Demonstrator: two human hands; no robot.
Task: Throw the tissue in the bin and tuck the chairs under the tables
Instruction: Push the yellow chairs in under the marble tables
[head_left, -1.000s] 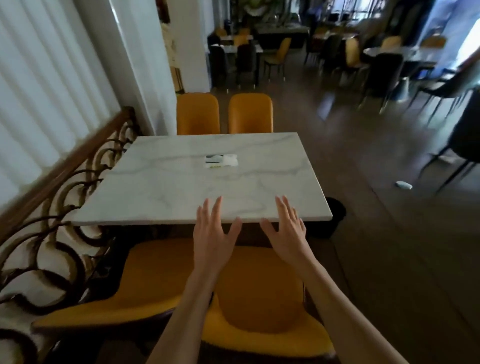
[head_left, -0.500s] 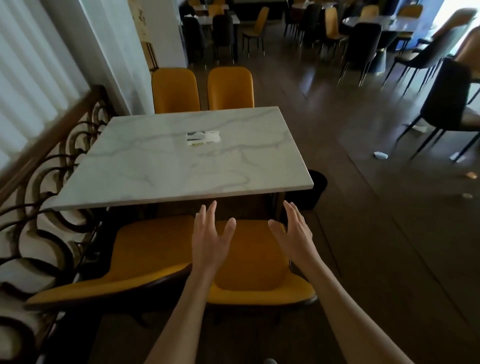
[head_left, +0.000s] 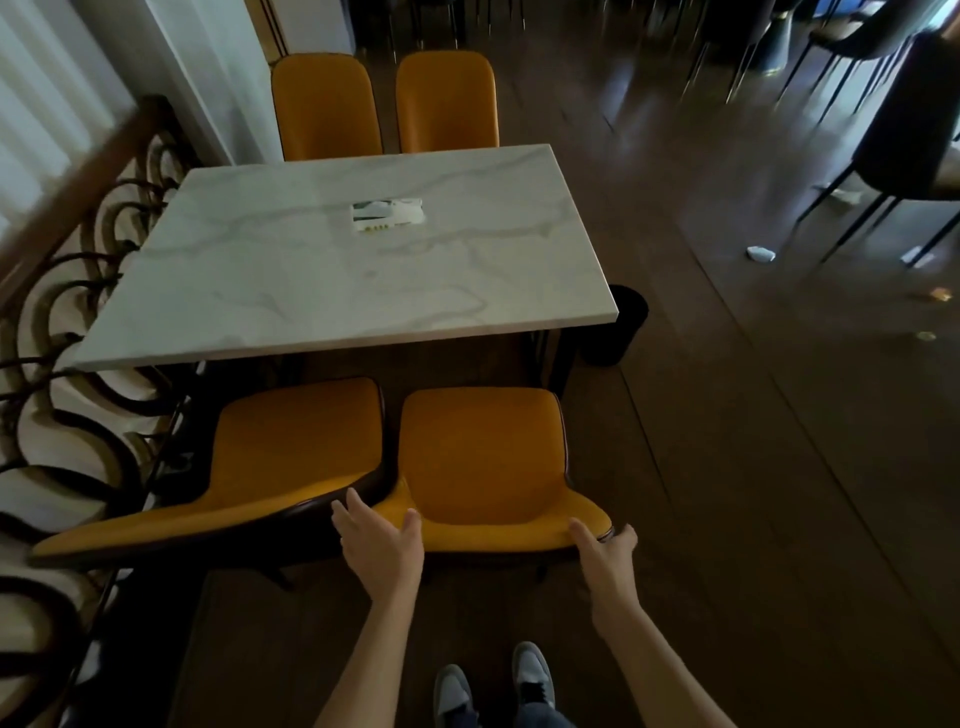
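The near right yellow chair (head_left: 478, 457) stands pulled out from the marble table (head_left: 291, 291), its seat just short of the table's near edge. My left hand (head_left: 382, 540) lies over the left end of its backrest and my right hand (head_left: 605, 561) wraps the right corner. A second yellow chair (head_left: 296, 457) stands beside it on the left, backrests touching. A crumpled white tissue (head_left: 761, 254) lies on the dark floor to the right. The black bin (head_left: 621, 322) stands by the table's near right corner.
Two more yellow chairs (head_left: 384, 104) sit at the table's far side. A small printed packet (head_left: 388, 215) lies on the tabletop. A scrolled iron railing (head_left: 78, 291) runs along the left. A dark chair (head_left: 909, 130) and more scraps (head_left: 844, 195) are at right.
My view tipped down and back from the table. Both hands dropped from hovering over the table edge and seat onto the top of the near right chair's backrest.
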